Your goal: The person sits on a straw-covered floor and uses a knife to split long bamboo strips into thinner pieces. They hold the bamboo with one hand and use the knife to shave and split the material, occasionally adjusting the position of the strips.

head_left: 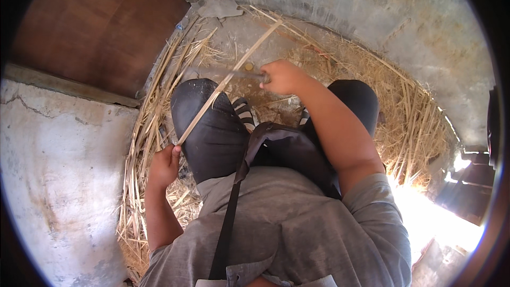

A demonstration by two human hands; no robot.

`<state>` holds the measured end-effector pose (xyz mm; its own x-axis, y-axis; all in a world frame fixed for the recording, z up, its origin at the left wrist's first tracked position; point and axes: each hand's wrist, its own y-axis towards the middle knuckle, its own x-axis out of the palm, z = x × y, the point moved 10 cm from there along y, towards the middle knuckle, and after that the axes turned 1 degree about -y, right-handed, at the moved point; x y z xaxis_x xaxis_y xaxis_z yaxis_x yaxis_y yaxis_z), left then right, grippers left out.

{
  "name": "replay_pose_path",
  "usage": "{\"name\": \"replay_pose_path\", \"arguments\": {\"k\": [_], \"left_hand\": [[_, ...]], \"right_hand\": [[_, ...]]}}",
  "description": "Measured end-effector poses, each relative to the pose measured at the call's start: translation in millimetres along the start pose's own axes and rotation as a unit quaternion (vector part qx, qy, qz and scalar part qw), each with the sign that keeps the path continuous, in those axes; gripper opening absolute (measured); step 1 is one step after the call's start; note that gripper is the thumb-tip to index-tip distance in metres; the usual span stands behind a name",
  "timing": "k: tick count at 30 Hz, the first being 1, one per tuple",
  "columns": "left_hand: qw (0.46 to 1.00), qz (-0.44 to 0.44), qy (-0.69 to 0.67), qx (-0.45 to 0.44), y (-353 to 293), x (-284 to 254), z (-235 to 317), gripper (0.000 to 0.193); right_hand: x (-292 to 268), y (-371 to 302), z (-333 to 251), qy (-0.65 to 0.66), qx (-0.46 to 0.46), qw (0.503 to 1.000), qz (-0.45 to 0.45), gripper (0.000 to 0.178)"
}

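Note:
My left hand (166,166) pinches the near end of a long, pale, flat strip that looks like split bamboo (204,107). The strip slants up and away across my left knee, its far end free in the air. Closed in a fist, my right hand (284,77) grips the handle of a knife (223,72). Its long thin blade points left and crosses the strip above my left knee; the blade is blurred. Whether its edge bites into the strip, I cannot tell.
Long split strips (154,111) lie along the left wall. Thin shavings and more strips (409,117) heap up on the right. A brown panel (90,26) stands at the upper left, and a stained concrete wall (361,0) curves round the back. Bright light falls at the lower right.

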<state>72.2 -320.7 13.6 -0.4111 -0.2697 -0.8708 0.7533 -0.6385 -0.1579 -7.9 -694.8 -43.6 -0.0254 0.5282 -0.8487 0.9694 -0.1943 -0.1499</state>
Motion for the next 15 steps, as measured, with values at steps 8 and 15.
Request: {"name": "replay_pose_path", "arguments": {"k": [8,15], "left_hand": [[0.996,0.028,0.077,0.025,-18.1,-7.4,-9.4,0.041],[1.000,0.013,-0.012,0.007,-17.1,2.8,-15.7,0.044]], "right_hand": [[-39.8,-0.8,108.5,0.104,0.157,0.970,0.151,0.053],[-17.2,-10.9,-22.8,-0.016,-0.006,1.000,-0.013,0.051]]}}
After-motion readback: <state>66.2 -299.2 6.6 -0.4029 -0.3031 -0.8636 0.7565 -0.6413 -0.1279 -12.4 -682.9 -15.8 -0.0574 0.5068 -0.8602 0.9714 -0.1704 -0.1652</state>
